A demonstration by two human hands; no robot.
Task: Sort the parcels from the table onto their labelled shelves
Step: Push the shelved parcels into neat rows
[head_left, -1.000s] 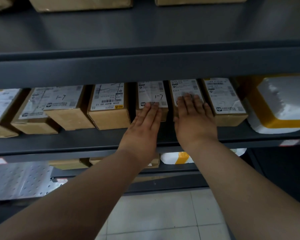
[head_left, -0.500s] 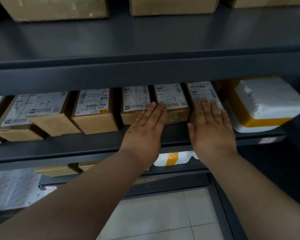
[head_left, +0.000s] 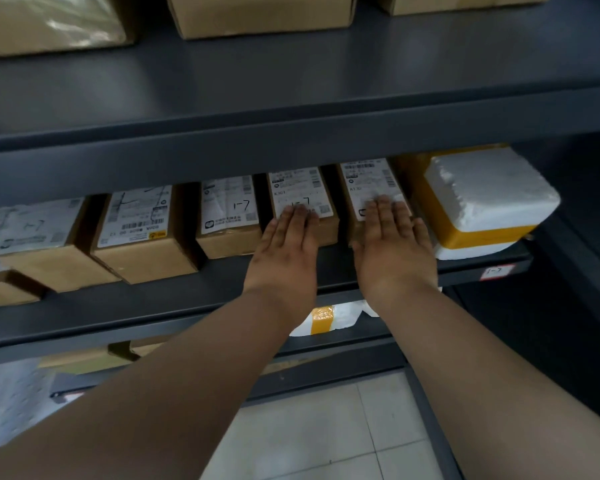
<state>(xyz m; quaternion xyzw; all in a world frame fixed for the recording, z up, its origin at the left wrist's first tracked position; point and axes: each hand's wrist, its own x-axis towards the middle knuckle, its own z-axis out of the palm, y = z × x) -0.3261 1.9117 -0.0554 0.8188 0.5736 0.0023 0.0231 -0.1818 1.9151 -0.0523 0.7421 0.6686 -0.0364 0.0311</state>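
Since a moment ago, both hands are being shifted rightward along the grey shelf (head_left: pixel 187 299). The left hand (head_left: pixel 284 251) and right hand (head_left: pixel 392 251) are being laid flat, fingers together, on adjacent cardboard parcels (head_left: pixel 326 230) near the shelf's right end, beside a foam box (head_left: pixel 482 206). Pale floor tiles (head_left: pixel 319 431) are being shown below.

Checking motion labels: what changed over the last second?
Both flat hands shifted one carton rightward: left hand now on the K301 carton, right hand on the last carton beside the foam box. Nothing gripped or released. Cartons stayed in their row.
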